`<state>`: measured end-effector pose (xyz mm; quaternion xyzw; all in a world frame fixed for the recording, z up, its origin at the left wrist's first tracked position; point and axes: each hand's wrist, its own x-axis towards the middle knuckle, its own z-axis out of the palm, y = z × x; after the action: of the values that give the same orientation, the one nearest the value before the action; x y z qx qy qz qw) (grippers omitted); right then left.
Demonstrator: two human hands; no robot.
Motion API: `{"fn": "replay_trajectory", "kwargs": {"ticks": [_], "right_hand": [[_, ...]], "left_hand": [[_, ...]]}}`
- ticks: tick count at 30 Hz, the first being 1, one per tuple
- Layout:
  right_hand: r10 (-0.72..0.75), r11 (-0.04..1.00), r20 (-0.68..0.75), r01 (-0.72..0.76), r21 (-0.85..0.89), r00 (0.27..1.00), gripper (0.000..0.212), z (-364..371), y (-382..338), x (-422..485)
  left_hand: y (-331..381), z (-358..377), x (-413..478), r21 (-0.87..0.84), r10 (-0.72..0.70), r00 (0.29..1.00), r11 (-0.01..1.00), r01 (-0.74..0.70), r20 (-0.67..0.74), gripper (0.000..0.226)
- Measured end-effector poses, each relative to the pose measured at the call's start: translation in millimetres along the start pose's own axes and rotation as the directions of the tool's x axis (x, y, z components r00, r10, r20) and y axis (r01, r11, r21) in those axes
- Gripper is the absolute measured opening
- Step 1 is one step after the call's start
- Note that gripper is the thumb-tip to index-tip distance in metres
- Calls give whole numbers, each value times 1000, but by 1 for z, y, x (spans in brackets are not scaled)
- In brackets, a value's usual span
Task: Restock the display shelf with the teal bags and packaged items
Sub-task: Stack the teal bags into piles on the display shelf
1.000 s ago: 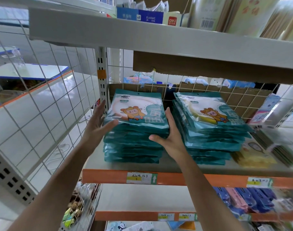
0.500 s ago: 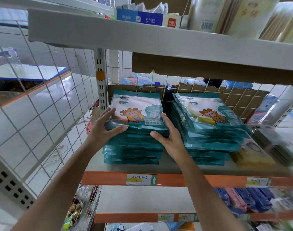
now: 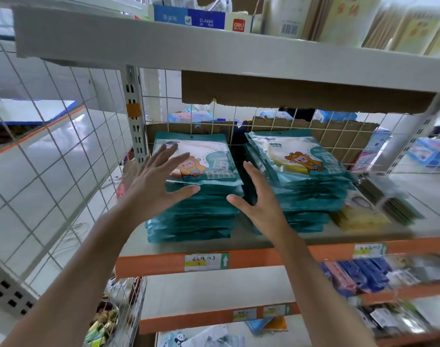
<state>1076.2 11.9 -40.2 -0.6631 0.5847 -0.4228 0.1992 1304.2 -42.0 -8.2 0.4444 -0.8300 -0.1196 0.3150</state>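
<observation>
Box [image 3: 201, 20] labelled "CLASSIC", "deli" above teal bags [image 3: 196, 216].

Teal across the left stack of bags [image 3: 194, 219] and the right stack of bags [image 3: 304, 196], each top face with a white panel and a cartoon figure in orange and yellow. Bright orange along the shelf edge [image 3: 159, 265], broken by a price label [image 3: 206, 262] in white, yellow and green with a white arrow; pale grey on the upper shelf [image 3: 214, 50], brown on the cardboard [image 3: 301, 93], white on the wire grid [image 3: 51, 156]. Blue with white lettering on the box [image 3: 189, 18] up top, yellow on the flat packets [image 3: 361, 216] beside the right stack, blue and pink on the lower packets [image 3: 359, 276].
</observation>
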Motion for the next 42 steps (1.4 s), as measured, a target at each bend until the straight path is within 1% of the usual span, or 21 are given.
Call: {"fn": "replay_trajectory", "kwargs": {"ticks": [3, 5, 7, 9, 11, 13, 16, 20, 24, 29, 31, 32, 33, 34, 35, 36, 37, 39, 42], "right_hand": [[-3, 1000, -41, 4, 26, 999, 77, -7, 6, -24], [-27, 998, -100, 32, 48, 995, 67, -13, 11, -38], [-54, 998, -139, 59, 34, 989, 62, -21, 17, -48], [-121, 992, -163, 111, -67, 979, 62, -28, 22, -54], [-203, 968, -196, 166, -189, 959, 61, -37, 27, -57], [-266, 941, -240, 198, -273, 934, 57, -49, 28, -59], [-341, 895, -260, 227, -384, 903, 56, -69, 36, -57], [-375, 845, -246, 220, -488, 894, 57, -103, 54, -49], [-403, 806, -191, 248, -537, 895, 57, -144, 76, -39], [-445, 760, -111, 309, -572, 889, 57, -188, 111, -23], [-437, 748, -66, 322, -580, 897, 60, -200, 123, -21], [-429, 750, -46, 328, -574, 902, 61, -204, 129, -20], [-419, 758, -31, 331, -562, 907, 64, -208, 132, -18], [-397, 774, -13, 327, -542, 918, 67, -210, 136, -16], [-366, 795, 10, 319, -516, 930, 71, -211, 137, -14], [-325, 821, 33, 299, -487, 945, 76, -212, 138, -12], [-281, 847, 60, 277, -455, 958, 81, -211, 140, -10], [-220, 885, 113, 247, -394, 969, 90, -208, 144, -5], [-197, 922, 180, 245, -301, 964, 107, -203, 149, 6]], "left_hand": [[22, 18, -1, -81, 142, 990, 987, -143, -14, 79], [36, 32, -3, -144, 196, 981, 971, -193, 4, 75], [49, 45, -7, -180, 224, 974, 960, -215, 33, 71], [58, 55, -9, -152, 252, 967, 958, -243, 42, 68], [64, 61, -8, -69, 298, 954, 953, -294, 46, 70], [69, 64, -5, -4, 323, 945, 946, -323, 48, 71], [77, 67, -1, 58, 326, 945, 943, -328, 31, 73], [94, 76, 8, 201, 321, 947, 926, -320, 32, 77], [124, 91, 28, 324, 263, 964, 910, -258, 30, 82], [149, 114, 43, 444, 218, 975, 878, -177, -42, 73], [153, 120, 44, 474, 172, 983, 872, -124, -59, 75], [156, 123, 43, 468, 146, 987, 878, -99, -66, 79], [160, 126, 43, 422, 113, 991, 904, -72, -73, 81], [164, 129, 41, 321, 62, 995, 946, -33, -80, 82], [168, 133, 40, 180, -4, 997, 983, 19, -81, 81], [171, 136, 40, 40, -68, 994, 997, 72, -87, 81], [174, 139, 41, -64, -122, 987, 991, 116, -102, 79], [178, 144, 44, -163, -204, 968, 970, 180, -146, 73], [176, 144, 51, -207, -284, 945, 946, 249, -164, 65]]}}
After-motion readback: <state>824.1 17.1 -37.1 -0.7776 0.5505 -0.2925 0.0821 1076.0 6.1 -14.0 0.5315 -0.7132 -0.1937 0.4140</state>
